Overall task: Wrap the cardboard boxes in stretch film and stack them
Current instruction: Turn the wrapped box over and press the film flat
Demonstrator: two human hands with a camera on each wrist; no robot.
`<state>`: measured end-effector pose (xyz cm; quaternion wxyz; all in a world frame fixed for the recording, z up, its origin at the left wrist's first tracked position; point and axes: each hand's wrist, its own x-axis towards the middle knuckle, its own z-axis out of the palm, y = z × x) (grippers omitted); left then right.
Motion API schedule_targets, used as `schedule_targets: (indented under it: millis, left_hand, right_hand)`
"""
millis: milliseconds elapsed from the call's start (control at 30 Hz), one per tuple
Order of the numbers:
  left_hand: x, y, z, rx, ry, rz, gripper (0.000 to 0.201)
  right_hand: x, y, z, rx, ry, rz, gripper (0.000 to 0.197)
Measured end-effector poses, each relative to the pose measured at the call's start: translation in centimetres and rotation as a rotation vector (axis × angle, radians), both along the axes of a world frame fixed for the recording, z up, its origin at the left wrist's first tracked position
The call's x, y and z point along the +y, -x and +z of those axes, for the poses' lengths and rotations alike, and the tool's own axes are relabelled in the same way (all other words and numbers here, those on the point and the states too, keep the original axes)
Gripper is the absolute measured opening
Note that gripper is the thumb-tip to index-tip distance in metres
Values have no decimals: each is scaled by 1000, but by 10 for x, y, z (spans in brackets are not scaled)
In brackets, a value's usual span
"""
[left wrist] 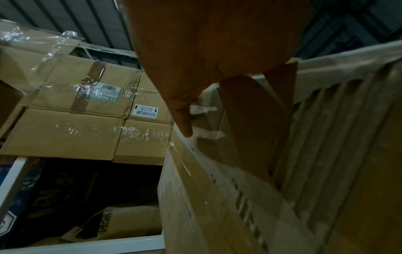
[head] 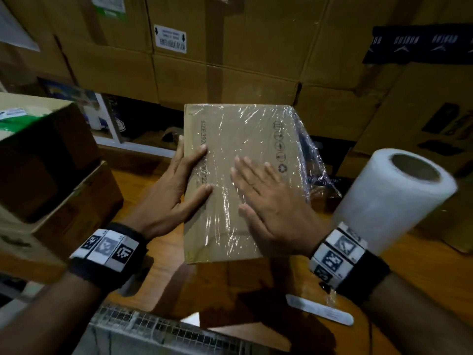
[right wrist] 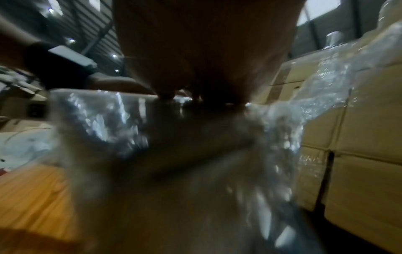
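A flat cardboard box [head: 230, 139] partly covered in clear stretch film [head: 309, 160] lies on the wooden table [head: 163, 257], in the middle of the head view. My left hand [head: 179, 185] holds its left edge, thumb on the top face and fingers along the side. My right hand [head: 268, 201] lies flat and spread on the film over the top face. Loose film bunches off the box's right side. A white stretch-film roll [head: 394, 198] stands just right of my right wrist. In the left wrist view one fingertip [left wrist: 187, 132] touches the box edge [left wrist: 195, 171]. The right wrist view is blurred film [right wrist: 282, 128].
Large cardboard cartons [head: 230, 47] are stacked behind the table. An open carton [head: 46, 160] sits on other boxes at the left. A flat metal strip [head: 320, 310] lies on the table near my right forearm. A wire-mesh edge [head: 163, 326] runs along the near side.
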<state>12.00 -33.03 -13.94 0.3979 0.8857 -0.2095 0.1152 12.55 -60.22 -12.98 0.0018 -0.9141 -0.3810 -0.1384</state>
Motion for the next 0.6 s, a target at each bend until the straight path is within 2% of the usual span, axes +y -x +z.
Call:
schedule_targets:
  millis: [67,167,300,333,400,467,533,600]
  left_hand:
    - [-1,-1,1,10,-10,37,77]
    - [-2,-1,4,45,-47,79,87]
    - [-4,1,5,55,-36,69,99]
    - [-4,1,5,57,-28,64,101]
    - [-4,2,5,66,-19,60,107]
    - [-4,3,7,74,-9,41,112]
    - [-5,6,8,67,5,8,114]
    - [-5,9,7,50,8,-6,116]
  right_hand:
    - [-6,17,-7,41,16,29,65]
    - [-23,49,-14,156,30,114,63]
    - [-48,75,4,426,-158,208,54]
    - [-52,72,14,427,-239,204,50]
    - [-61,56,35,315,-370,171,48]
    - [-68,28,54,179,-402,107,54]
    - [-73,-6,67,87,-293,46,65]
    - [-73,-34,68,81,-101,-3,77]
